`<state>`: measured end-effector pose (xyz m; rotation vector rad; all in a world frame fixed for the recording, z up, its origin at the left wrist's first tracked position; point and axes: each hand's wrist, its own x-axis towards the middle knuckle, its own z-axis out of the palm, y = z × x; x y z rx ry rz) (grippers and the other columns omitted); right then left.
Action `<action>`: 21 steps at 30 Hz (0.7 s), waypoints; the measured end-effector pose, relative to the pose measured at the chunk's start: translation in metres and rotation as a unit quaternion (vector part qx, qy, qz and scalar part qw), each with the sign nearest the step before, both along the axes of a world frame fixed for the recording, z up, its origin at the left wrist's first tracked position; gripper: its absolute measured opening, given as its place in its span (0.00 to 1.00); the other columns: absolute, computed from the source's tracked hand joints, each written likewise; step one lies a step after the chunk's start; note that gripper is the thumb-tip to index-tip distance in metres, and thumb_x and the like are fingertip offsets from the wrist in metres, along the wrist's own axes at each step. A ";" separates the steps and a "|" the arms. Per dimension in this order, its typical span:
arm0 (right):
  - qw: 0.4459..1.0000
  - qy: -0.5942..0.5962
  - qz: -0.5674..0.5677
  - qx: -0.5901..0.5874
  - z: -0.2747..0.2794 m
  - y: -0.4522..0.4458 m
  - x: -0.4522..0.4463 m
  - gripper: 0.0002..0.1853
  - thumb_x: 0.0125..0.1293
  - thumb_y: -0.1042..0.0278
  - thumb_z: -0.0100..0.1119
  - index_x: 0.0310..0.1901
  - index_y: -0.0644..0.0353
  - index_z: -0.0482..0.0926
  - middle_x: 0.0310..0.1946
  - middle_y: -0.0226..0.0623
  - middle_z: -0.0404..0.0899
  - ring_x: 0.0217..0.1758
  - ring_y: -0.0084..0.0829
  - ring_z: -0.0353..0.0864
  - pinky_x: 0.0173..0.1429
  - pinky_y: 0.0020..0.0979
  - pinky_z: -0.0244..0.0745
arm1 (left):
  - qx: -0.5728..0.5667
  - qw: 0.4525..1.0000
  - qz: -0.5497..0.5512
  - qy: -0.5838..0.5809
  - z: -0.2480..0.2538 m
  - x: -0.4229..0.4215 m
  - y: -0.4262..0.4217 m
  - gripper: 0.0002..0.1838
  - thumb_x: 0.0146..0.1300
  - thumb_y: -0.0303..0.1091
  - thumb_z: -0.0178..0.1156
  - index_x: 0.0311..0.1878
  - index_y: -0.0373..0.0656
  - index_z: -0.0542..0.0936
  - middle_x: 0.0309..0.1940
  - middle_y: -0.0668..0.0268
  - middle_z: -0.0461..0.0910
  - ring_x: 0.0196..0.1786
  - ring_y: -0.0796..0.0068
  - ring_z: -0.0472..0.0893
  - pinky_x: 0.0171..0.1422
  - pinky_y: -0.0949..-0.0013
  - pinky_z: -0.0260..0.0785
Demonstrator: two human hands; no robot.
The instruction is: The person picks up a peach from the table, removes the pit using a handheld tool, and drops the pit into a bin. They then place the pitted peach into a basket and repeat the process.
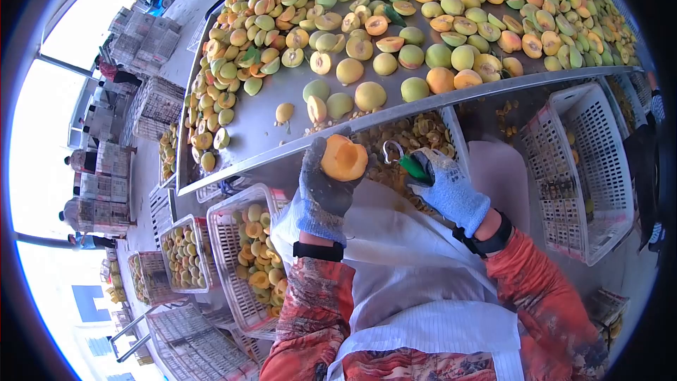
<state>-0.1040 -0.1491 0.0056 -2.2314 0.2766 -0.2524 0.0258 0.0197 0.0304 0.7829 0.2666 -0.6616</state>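
Observation:
My left hand [326, 187], in a grey and blue glove, is closed around a peach half [344, 158]. The cut face is turned up, with a hollow where the pit sat. My right hand [448, 190], in a blue glove, grips the green handle of a pitting tool [411, 166]. Its curved metal loop points toward the peach half and is apart from it. Both hands are over the near edge of a metal table [261, 114] spread with whole and halved peaches [370, 96].
Left of me, a white crate [233, 268] holds halved peaches, with another full crate [185, 257] beyond it. A container of pits and scraps [423, 130] lies under the table edge. At right stands a tall white crate [599, 176]. Stacked crates and several people are at far left.

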 end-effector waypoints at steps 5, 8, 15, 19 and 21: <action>0.961 -0.048 0.000 -0.271 0.014 0.037 0.010 0.22 0.57 0.67 0.54 0.55 0.59 0.70 0.34 0.45 0.75 0.29 0.40 0.80 0.32 0.38 0.74 | -0.023 0.999 -0.028 -0.013 -0.005 -0.006 -0.006 0.24 0.63 0.49 0.54 0.53 0.40 0.72 0.44 0.58 0.76 0.47 0.59 0.78 0.48 0.55 0.74; 0.923 -0.086 0.018 -0.376 0.012 0.040 0.013 0.24 0.58 0.67 0.50 0.57 0.60 0.68 0.33 0.42 0.75 0.26 0.35 0.78 0.26 0.37 0.70 | 0.002 0.999 0.019 -0.043 -0.012 -0.007 -0.006 0.22 0.62 0.47 0.55 0.52 0.39 0.72 0.41 0.59 0.77 0.45 0.60 0.78 0.47 0.58 0.74; 0.842 -0.056 0.109 -0.525 0.021 0.057 -0.007 0.27 0.59 0.63 0.49 0.60 0.67 0.64 0.30 0.38 0.74 0.25 0.33 0.76 0.23 0.38 0.66 | 0.079 0.993 -0.019 -0.087 -0.002 -0.018 -0.001 0.13 0.58 0.37 0.58 0.44 0.42 0.75 0.36 0.60 0.78 0.40 0.61 0.78 0.46 0.62 0.74; 0.901 -0.080 0.121 -0.410 0.019 0.071 -0.017 0.28 0.58 0.63 0.51 0.60 0.66 0.65 0.32 0.38 0.76 0.27 0.33 0.79 0.24 0.38 0.69 | 0.027 0.999 0.003 -0.045 0.009 -0.025 0.003 0.14 0.64 0.35 0.53 0.48 0.36 0.75 0.38 0.59 0.78 0.41 0.63 0.79 0.47 0.64 0.74; 0.948 -0.068 0.113 -0.288 0.019 0.070 -0.016 0.28 0.58 0.65 0.54 0.60 0.66 0.65 0.34 0.42 0.77 0.30 0.38 0.81 0.28 0.40 0.73 | 0.071 0.992 0.049 -0.093 0.006 -0.017 0.013 0.14 0.64 0.37 0.53 0.47 0.38 0.75 0.40 0.59 0.78 0.40 0.61 0.80 0.45 0.63 0.75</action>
